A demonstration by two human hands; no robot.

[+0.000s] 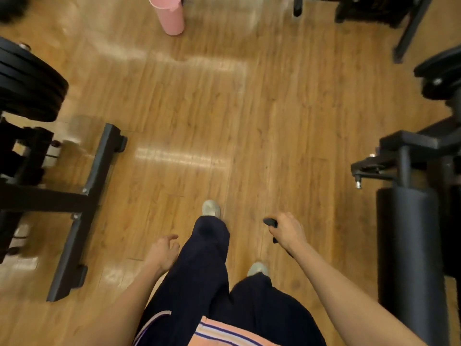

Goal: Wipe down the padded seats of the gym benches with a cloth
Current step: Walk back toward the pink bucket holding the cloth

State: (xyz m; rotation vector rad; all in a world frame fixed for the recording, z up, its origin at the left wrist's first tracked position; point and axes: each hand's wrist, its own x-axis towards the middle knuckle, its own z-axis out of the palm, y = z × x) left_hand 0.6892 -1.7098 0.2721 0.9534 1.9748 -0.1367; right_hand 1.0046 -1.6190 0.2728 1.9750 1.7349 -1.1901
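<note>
Right hand: right hand (287, 231) fingers curled round a small dark object (270, 222); a dark tip shows just past the knuckles and another bit below the fist. Cannot tell if it is the cloth, too little of it shows.
Left hand: left hand (163, 250) holds nothing; fingers loosely curled, thumb apart, palm turned toward the dark navy trouser leg (207, 258) just beside the fingertips.
Bench padding: black cylindrical padded roller (409, 258) stands to the outer side of the right-hand fingers, apart from them, not touched.
Left-side equipment: black steel bench base frame with a T-shaped foot (84, 196) lies on the floor well out from the left-hand fingers; stack of black round weight plates (27, 83) beyond it.
Ahead of the fingers: pink plastic cylindrical bin (169, 13), well apart, at the far edge of view.
Floor: glossy brown wood-plank floor (249, 108), with light glare.
Feet: two pale grey shoes (211, 208), one ahead of the other, between the two hands.
Image quality: slight motion blur.
</note>
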